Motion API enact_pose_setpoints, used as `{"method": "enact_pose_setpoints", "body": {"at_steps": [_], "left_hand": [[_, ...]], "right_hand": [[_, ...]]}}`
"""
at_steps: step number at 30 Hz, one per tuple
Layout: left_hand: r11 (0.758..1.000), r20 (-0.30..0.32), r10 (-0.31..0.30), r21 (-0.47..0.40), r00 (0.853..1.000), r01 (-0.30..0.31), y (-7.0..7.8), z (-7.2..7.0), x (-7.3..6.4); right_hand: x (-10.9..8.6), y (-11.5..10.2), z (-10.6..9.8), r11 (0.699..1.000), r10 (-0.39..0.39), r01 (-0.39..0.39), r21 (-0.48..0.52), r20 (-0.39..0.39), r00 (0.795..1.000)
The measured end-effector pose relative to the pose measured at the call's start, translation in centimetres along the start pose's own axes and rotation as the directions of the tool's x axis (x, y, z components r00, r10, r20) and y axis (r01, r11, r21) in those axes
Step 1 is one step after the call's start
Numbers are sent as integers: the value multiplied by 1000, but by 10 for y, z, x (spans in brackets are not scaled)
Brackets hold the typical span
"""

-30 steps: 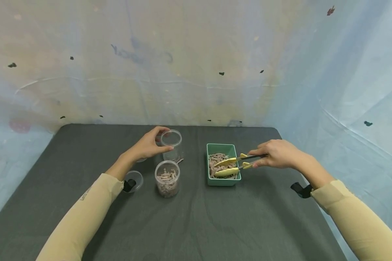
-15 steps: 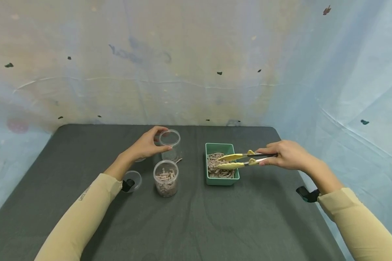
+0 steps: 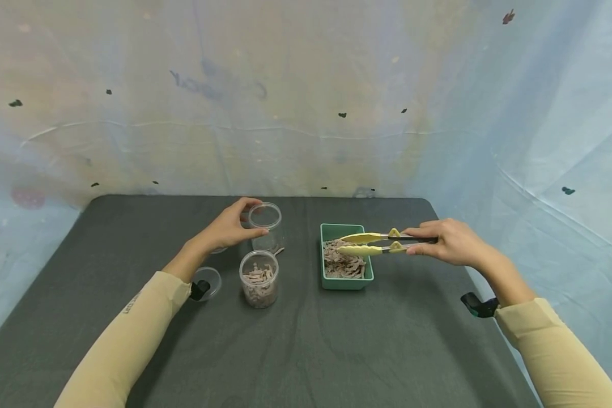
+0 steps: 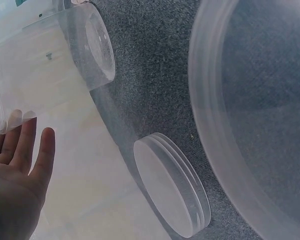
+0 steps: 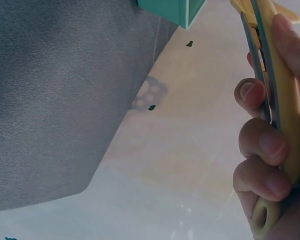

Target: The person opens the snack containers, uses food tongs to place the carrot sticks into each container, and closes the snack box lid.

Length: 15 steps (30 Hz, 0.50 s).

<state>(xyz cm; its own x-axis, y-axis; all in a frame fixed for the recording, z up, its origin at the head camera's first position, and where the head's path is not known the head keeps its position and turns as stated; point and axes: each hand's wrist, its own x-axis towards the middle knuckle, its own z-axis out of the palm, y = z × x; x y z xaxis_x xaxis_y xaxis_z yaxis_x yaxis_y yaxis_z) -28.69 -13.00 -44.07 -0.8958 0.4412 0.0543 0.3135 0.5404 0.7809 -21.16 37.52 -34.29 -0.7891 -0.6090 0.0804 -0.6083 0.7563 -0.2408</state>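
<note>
A clear plastic jar (image 3: 265, 217) stands at the back, with a few brown pieces showing by its base. My left hand (image 3: 230, 226) holds it near the rim, thumb and fingers on opposite sides; the fingers (image 4: 27, 142) touch its wall in the left wrist view. My right hand (image 3: 451, 242) grips yellow-tipped tongs (image 3: 382, 242), their handle (image 5: 285, 100) wrapped by curled fingers in the right wrist view. The two tong tips are spread apart above a green tub (image 3: 348, 285) of brownish strips (image 3: 343, 262). I cannot tell whether they hold a strip.
In front of the held jar stands another clear jar (image 3: 259, 292), partly filled with the same strips. A clear round lid (image 3: 211, 277) lies under my left wrist; a second lid (image 4: 165, 185) lies near the table's back edge. The dark table (image 3: 306, 351) ends at a hanging sheet (image 3: 285, 102).
The tongs have come up out of the strips and shifted right with my right hand, their tips levelling over the tub. My left hand and the jar have stayed in place.
</note>
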Motion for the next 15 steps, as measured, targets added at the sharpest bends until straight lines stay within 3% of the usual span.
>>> {"method": "enact_pose_setpoints", "body": {"at_steps": [15], "left_hand": [[1000,-1,-3,0,1000,3,-2,0,0]], "right_hand": [[-2,0,-11,998,57,-57,5,-20,998]]}}
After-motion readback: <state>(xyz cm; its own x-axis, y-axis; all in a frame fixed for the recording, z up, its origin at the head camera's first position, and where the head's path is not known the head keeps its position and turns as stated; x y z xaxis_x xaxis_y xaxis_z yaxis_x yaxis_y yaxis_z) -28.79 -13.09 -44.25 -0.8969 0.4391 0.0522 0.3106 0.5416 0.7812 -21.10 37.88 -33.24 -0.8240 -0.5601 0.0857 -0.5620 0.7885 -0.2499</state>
